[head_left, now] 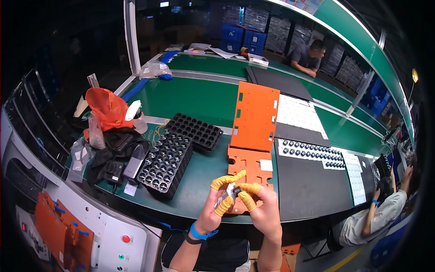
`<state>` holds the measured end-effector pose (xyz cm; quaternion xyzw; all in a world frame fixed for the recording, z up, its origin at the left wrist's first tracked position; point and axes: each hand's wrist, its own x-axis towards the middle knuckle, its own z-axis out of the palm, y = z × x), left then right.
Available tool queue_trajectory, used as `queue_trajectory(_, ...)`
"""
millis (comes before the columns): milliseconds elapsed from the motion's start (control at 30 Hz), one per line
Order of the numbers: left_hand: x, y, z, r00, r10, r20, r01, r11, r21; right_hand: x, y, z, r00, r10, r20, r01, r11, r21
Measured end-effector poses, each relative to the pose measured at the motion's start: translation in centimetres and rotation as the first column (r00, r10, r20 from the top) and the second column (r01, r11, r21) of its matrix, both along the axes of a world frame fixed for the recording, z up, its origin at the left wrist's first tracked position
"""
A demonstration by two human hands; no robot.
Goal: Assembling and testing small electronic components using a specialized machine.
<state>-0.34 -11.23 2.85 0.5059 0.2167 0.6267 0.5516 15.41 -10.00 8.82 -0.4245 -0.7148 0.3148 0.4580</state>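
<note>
My left hand [221, 194], with yellow finger cots, pinches a small flat white-and-grey piece [225, 196]. From the other side my right hand [252, 196], also in finger cots, grips a small black round part [237, 190] against that piece. Whether the two are joined, I cannot tell. Both hands hover over the near end of an orange fixture [249, 159], whose hinged orange lid [255, 115] stands raised behind it. Left of my hands, a stack of black trays [174, 181] carries many round parts with shiny tops.
Behind the stack lies another black tray [199, 129]. An orange bag [108, 109] and a grey device [135, 163] crowd the left. To the right, black mats [299, 181] bear white sheets with rows of black parts [312, 149]. A co-worker [376, 217] sits at right; another person leans far back.
</note>
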Motion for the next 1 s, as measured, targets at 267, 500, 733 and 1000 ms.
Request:
queue_trajectory(267, 0.8, -0.7, 0.4, 1.000, 0.031, 0.004, -0.031, 0.998, 0.050, 0.1, -1.4, 1.8, 1.000, 0.005, 0.015, -0.005, 1.000, -0.015)
queue_trajectory(500, 1.3, -0.8, -0.1, 0.999, 0.012, 0.030, -0.013, 0.999, 0.035, 0.6, -1.4, 1.8, 0.991, -0.015, 0.134, 0.004, 0.996, 0.085)
queue_trajectory(733, 1.4, -0.8, -0.1, 0.995, 0.008, 0.104, -0.008, 1.000, -0.002, 0.8, -1.6, 1.7, 0.953, -0.045, 0.300, -0.028, 0.971, 0.236)
queue_trajectory(1000, 1.8, 0.0, 0.3, 0.995, 0.090, -0.034, -0.094, 0.988, -0.124, 0.8, -1.6, 0.9, 0.887, -0.093, 0.451, 0.047, 0.993, 0.111)
